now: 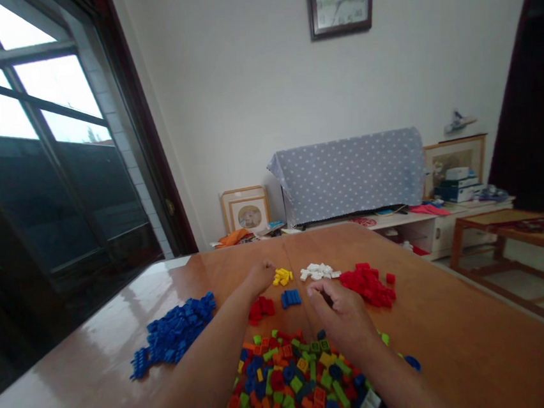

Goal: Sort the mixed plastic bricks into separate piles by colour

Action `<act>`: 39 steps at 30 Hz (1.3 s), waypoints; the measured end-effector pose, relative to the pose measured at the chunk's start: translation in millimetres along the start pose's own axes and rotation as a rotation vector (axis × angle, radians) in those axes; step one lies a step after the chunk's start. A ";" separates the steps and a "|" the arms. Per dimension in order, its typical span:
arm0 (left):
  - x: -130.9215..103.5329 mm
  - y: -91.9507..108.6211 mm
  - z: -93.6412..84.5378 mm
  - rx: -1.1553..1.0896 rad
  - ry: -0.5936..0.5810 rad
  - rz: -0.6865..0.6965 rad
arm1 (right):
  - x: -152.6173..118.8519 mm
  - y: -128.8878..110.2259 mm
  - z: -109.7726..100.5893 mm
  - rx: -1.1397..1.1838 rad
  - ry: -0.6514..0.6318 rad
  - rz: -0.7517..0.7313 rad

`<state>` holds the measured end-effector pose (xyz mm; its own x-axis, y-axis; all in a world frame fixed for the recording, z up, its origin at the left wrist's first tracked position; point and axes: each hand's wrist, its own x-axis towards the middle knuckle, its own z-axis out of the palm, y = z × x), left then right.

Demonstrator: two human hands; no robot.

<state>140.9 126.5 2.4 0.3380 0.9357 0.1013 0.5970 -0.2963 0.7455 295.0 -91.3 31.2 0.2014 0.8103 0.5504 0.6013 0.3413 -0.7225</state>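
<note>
My left hand [262,277] reaches across the table with its fingers curled, right beside a small pile of yellow building bricks [283,276]. Whatever it may hold is hidden. My right hand [333,299] is bent with fingertips pressed together, just in front of the white bricks [317,271]; I cannot make out anything in it. Between the hands lies a short row of blue bricks [291,298]. Some red bricks [261,309] sit by my left wrist. Under my forearms spreads a large heap of mixed-colour bricks [289,382].
A big pile of blue bricks [178,331] lies to the left on the wooden table [458,340]. To the right is a pile of red bricks [369,286]. Beyond the table stand a low cabinet [442,226] and a cloth-covered object [350,174]. A wooden stool [522,257] is at right.
</note>
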 end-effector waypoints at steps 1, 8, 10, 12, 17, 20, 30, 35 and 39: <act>-5.6 -0.2 -6.1 0.002 0.032 -0.004 | 0.2 -0.2 -0.3 -0.003 -0.002 0.003; -79.3 -3.5 -48.5 0.000 0.086 0.056 | -1.4 5.3 3.9 -0.052 -0.062 -0.006; -104.9 -3.6 -59.3 0.010 0.053 0.069 | -2.8 9.9 6.8 -0.079 -0.115 -0.010; -129.4 -2.4 -69.6 0.053 -0.024 0.093 | -4.1 14.6 9.7 -0.114 -0.188 0.001; -176.1 -2.8 -88.2 0.165 -0.145 0.067 | -9.1 19.3 15.1 -0.174 -0.373 -0.013; -189.3 -14.3 -91.5 0.176 -0.138 0.037 | -16.1 16.7 18.0 -0.184 -0.481 -0.082; -203.9 -32.1 -102.1 0.185 -0.222 0.010 | -29.8 14.2 32.6 -0.170 -0.645 -0.160; -203.3 -31.3 -98.2 0.196 -0.215 0.117 | -29.1 1.5 34.5 -0.093 -0.600 -0.100; -201.7 -32.4 -93.5 0.192 -0.214 0.110 | -25.9 0.1 33.3 0.004 -0.592 -0.013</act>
<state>-14.7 -34.8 19.4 0.5417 0.8404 0.0185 0.6681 -0.4438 0.5972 264.1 -96.4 3.0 -0.2726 0.9335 0.2329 0.5975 0.3540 -0.7195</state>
